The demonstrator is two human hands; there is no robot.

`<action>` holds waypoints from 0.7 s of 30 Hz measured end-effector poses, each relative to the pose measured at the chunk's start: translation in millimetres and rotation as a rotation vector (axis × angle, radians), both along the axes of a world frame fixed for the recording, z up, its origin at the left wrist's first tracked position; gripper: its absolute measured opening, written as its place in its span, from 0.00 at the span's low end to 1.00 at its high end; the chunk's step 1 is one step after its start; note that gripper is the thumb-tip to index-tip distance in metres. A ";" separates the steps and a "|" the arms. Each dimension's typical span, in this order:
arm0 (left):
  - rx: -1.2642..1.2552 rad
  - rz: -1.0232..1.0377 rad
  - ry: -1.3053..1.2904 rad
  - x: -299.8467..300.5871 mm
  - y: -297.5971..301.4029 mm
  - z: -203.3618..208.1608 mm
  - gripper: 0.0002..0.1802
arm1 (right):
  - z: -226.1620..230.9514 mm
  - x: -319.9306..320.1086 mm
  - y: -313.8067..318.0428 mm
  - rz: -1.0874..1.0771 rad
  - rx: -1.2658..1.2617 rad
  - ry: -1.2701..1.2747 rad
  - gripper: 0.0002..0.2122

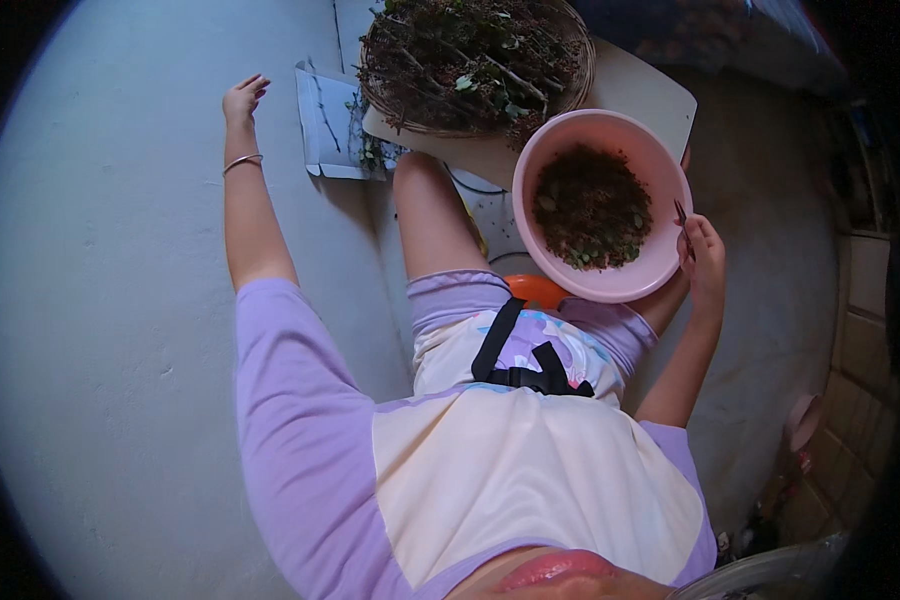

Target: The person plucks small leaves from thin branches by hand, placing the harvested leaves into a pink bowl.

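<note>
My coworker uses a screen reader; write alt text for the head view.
Right hand holding a dark pointed tool at the rim of a pink basin of dark plant bits; the left hand, apparently empty, is outstretched. Beyond, leafy twigs fill a basket.

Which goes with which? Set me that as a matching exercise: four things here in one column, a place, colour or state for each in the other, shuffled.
1. Left hand
2. Right hand
3. Basket
4. Basin

A. Pink
B. Heaped with twigs
C. Left of the white tray
D. Holding a dark tool

Pairs: 1-C, 2-D, 3-B, 4-A
</note>
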State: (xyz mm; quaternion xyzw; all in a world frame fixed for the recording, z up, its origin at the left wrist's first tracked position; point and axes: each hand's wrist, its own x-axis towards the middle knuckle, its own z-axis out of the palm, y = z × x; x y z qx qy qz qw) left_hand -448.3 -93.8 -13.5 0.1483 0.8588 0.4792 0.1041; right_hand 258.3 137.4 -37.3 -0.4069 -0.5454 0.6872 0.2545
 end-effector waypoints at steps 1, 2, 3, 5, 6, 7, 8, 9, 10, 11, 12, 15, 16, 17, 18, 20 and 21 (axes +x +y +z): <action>0.061 -0.050 -0.032 16.0 27.1 -1.6 0.12 | -2.0 3.0 1.0 -0.020 -0.015 -0.009 0.13; 0.113 -0.080 -0.062 26.5 35.8 -5.1 0.12 | -3.8 5.3 -1.2 -0.021 -0.041 -0.017 0.13; 0.075 -0.127 -0.093 28.4 48.1 -9.2 0.12 | -4.8 4.9 -5.1 -0.024 -0.065 -0.029 0.13; 0.064 -0.287 0.102 37.8 61.7 -21.7 0.13 | -6.3 -6.5 -12.4 -0.009 -0.110 -0.041 0.12; 0.061 -0.368 0.200 44.4 70.7 -28.2 0.13 | -7.4 -10.5 -15.5 0.002 -0.106 -0.034 0.11; 0.150 -0.445 0.208 55.1 83.6 -33.8 0.14 | -8.9 -14.0 -18.4 0.011 -0.102 -0.033 0.11; 0.244 -0.520 0.216 67.9 98.3 -37.5 0.15 | -10.5 -16.2 -18.7 0.021 -0.093 -0.033 0.10; 0.340 -0.594 0.226 77.4 110.2 -38.9 0.16 | -15.4 -14.3 -15.4 0.051 -0.138 -0.041 0.09; 0.227 -0.635 0.238 82.2 120.4 -36.3 0.17 | -18.0 -14.4 -14.7 0.058 -0.122 -0.056 0.09; 0.114 -0.675 0.251 86.6 129.0 -33.0 0.19 | -19.8 -14.1 -14.9 0.064 -0.106 -0.070 0.09; 0.000 -0.713 0.263 91.9 137.6 -30.0 0.20 | -21.9 -13.1 -14.4 0.070 -0.090 -0.086 0.09; -0.222 -0.649 0.742 112.7 159.9 -18.5 0.20 | -32.8 -14.7 -11.1 0.087 -0.074 -0.102 0.09; -0.222 -0.629 0.927 115.5 163.6 -15.6 0.19 | -31.8 -16.7 -12.8 0.084 -0.066 -0.092 0.09; -0.189 -0.641 0.880 117.7 167.5 -11.7 0.19 | -24.5 -19.2 -15.5 0.101 -0.066 -0.093 0.09; -0.157 -0.653 0.832 120.1 170.4 -8.1 0.18 | -34.3 -21.8 -17.2 0.076 -0.059 -0.067 0.10; -0.268 -0.687 0.789 136.5 178.5 1.5 0.18 | -20.1 -28.7 -24.3 0.105 -0.101 -0.107 0.10; -0.405 -0.712 0.795 148.6 189.4 11.2 0.18 | -23.8 -27.2 -22.8 0.112 -0.112 -0.088 0.09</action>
